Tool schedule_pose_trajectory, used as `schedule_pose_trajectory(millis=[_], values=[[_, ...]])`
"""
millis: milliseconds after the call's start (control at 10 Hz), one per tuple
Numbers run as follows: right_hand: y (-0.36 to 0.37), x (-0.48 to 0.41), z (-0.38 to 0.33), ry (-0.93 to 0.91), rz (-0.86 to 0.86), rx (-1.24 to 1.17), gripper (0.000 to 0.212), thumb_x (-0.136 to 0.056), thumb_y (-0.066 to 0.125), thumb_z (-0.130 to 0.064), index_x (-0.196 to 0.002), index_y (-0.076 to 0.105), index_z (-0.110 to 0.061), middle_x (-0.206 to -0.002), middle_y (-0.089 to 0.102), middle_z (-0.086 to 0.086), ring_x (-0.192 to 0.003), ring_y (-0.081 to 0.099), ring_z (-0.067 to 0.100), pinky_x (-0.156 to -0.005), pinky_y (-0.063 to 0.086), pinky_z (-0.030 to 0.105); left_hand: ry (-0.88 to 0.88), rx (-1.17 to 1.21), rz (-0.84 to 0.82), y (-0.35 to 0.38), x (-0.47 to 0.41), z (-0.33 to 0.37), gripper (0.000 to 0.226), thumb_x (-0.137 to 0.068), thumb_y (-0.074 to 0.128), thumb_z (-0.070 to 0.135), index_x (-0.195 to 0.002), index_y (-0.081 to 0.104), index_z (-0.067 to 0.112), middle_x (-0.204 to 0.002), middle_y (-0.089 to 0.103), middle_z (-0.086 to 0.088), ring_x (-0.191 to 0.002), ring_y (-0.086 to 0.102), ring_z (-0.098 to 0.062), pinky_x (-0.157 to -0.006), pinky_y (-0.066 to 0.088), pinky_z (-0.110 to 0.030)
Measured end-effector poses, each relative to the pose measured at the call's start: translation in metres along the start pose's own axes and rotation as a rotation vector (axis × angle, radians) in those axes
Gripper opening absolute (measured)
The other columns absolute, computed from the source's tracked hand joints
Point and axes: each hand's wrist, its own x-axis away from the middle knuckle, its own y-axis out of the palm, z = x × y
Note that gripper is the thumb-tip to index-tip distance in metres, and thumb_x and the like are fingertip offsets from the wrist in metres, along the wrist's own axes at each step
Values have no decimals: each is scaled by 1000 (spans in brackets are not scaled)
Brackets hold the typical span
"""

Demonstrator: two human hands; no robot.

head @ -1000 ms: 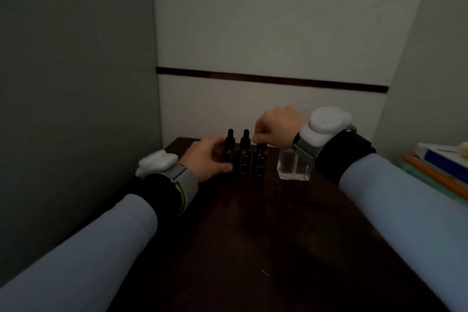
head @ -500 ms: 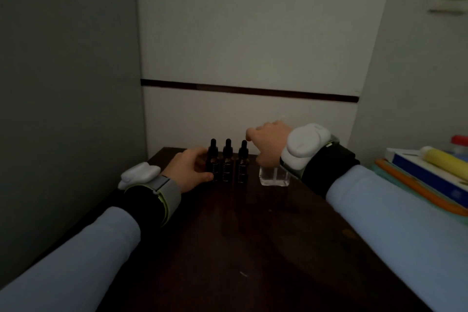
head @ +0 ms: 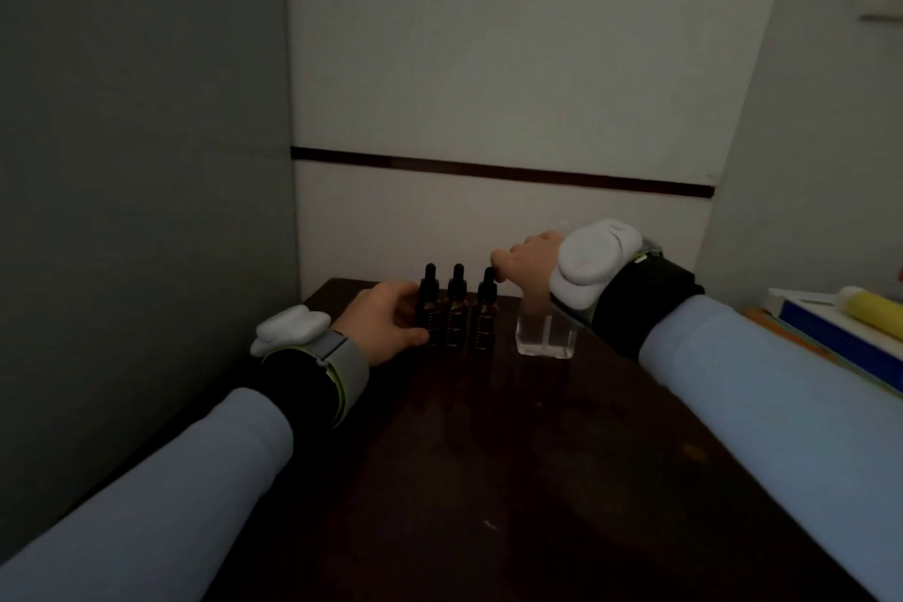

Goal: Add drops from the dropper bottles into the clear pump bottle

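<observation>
1. As we read it, the three dropper bottles stand upright in a tight row at the far end of the table, long axes vertical. The clear pump bottle stands just right of the row, not touching it.
2. Left hand: curled round the leftmost dropper bottle, thumb on its near face, steadying it.
3. Right hand: fingers curled, tips pinching the cap of the rightmost dropper bottle.
4. The right wrist hangs directly over the pump bottle and hides its top, so we can't tell whether the pump is off.
5. Key relation: the target is immediately right of the pinched bottle and nearer the right hand. Our call: lift the pipette straight up, shift it a little right, keep it vertical over the opening.
</observation>
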Motion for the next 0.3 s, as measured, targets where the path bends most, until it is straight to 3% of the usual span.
schedule_pose_trajectory(millis=[200,300], values=[[-2,-1,-3,-15,13,104,43,-90,55,-16,-128,38,-6,-125,54,14,-104,55,27,-88,43,34,0,-8,-20,0,-1,-2,59,-77,76,17,-131,52,18,-110,64,-4,-101,62,-19,-91,48,-29],[0,3,-1,-49,135,40,46,-85,59,-17,-126,39,-10,-126,53,9,-114,53,29,-109,28,37,-2,-23,-25,-2,3,0,62,-77,75,16,-134,49,20,-110,64,-4,-99,62,-18,-89,49,-28]])
